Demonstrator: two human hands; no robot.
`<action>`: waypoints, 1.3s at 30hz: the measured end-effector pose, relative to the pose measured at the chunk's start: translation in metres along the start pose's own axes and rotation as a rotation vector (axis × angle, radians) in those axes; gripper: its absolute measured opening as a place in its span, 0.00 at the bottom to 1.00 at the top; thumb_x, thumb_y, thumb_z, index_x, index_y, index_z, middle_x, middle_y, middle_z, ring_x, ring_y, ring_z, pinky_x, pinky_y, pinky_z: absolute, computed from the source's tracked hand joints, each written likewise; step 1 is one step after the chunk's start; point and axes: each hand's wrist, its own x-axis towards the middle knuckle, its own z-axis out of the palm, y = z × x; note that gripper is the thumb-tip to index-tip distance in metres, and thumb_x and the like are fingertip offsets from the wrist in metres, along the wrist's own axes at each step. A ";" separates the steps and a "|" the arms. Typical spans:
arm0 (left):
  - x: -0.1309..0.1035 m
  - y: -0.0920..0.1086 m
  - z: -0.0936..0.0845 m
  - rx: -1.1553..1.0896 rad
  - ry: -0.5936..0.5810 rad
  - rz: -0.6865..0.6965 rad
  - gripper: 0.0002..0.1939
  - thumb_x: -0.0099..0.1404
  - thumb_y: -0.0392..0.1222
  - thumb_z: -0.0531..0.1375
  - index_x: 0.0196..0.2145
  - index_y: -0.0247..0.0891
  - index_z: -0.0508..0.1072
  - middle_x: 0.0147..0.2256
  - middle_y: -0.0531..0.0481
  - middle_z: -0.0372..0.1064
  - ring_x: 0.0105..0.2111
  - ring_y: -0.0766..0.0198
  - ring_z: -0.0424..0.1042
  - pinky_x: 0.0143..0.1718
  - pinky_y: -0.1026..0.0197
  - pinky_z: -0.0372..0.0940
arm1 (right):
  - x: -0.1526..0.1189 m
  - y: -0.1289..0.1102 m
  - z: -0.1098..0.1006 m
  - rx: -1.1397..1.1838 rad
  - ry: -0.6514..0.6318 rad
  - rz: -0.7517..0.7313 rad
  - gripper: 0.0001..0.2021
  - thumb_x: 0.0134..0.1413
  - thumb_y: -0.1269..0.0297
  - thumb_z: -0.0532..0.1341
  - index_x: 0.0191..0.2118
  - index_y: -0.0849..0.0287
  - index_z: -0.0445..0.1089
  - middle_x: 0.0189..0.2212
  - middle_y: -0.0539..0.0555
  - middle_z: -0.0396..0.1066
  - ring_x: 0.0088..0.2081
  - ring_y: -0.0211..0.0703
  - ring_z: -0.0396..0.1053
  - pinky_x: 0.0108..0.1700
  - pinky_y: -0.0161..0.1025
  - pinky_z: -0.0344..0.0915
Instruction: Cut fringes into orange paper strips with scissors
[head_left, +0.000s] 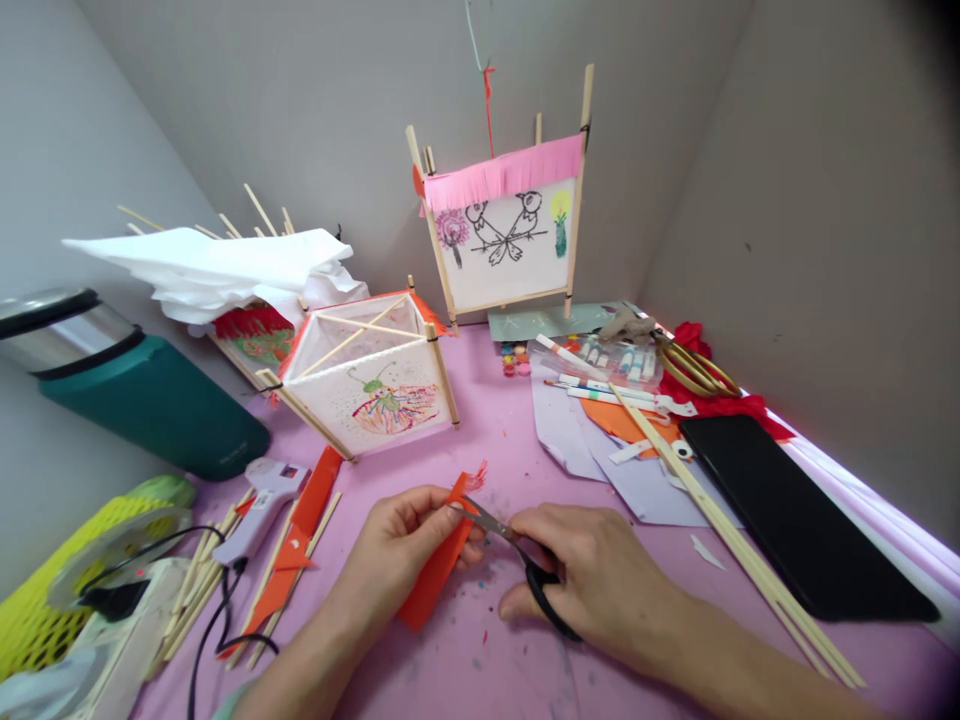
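My left hand [409,540] pinches a folded strip of orange paper [439,572] above the pink table. Fine cut fringe shows at the strip's far end. In my right hand [585,560] are scissors [536,575] with black handles, thumb and fingers through the loops. Their blades lie across the paper's upper part, close to my left fingertips. Just beyond my hands stands a paper lantern [394,400] on a stick frame, with a butterfly drawn on its front. Another lantern [517,240], with pink fringe and two drawn birds, hangs from a red string behind it.
At left are a teal bottle [150,390], a glue gun [259,505] with its cord, orange paper scraps [296,550] and thin sticks. White sheets [232,265] are heaped behind. On the right lie markers [600,375], long sticks [720,520], a black phone-like slab [802,510] and red cloth [686,350].
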 end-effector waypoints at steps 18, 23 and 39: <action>-0.002 0.000 0.001 0.016 0.004 -0.020 0.14 0.51 0.48 0.66 0.27 0.32 0.73 0.25 0.47 0.75 0.23 0.64 0.73 0.26 0.65 0.66 | -0.001 -0.003 0.003 -0.004 -0.021 0.023 0.14 0.46 0.51 0.66 0.29 0.56 0.66 0.21 0.44 0.63 0.23 0.34 0.57 0.27 0.32 0.47; -0.003 0.000 0.001 0.021 0.001 -0.020 0.15 0.51 0.48 0.66 0.26 0.32 0.73 0.24 0.47 0.75 0.22 0.65 0.73 0.25 0.66 0.66 | -0.001 -0.002 0.002 -0.010 -0.006 0.003 0.15 0.47 0.50 0.65 0.27 0.57 0.67 0.20 0.44 0.65 0.22 0.34 0.59 0.26 0.32 0.47; -0.004 0.001 0.000 0.022 -0.032 -0.028 0.13 0.53 0.46 0.65 0.26 0.32 0.73 0.24 0.48 0.75 0.22 0.66 0.73 0.26 0.66 0.66 | -0.002 -0.001 0.003 -0.029 -0.004 -0.008 0.14 0.45 0.53 0.67 0.27 0.57 0.65 0.21 0.44 0.64 0.23 0.34 0.58 0.27 0.32 0.46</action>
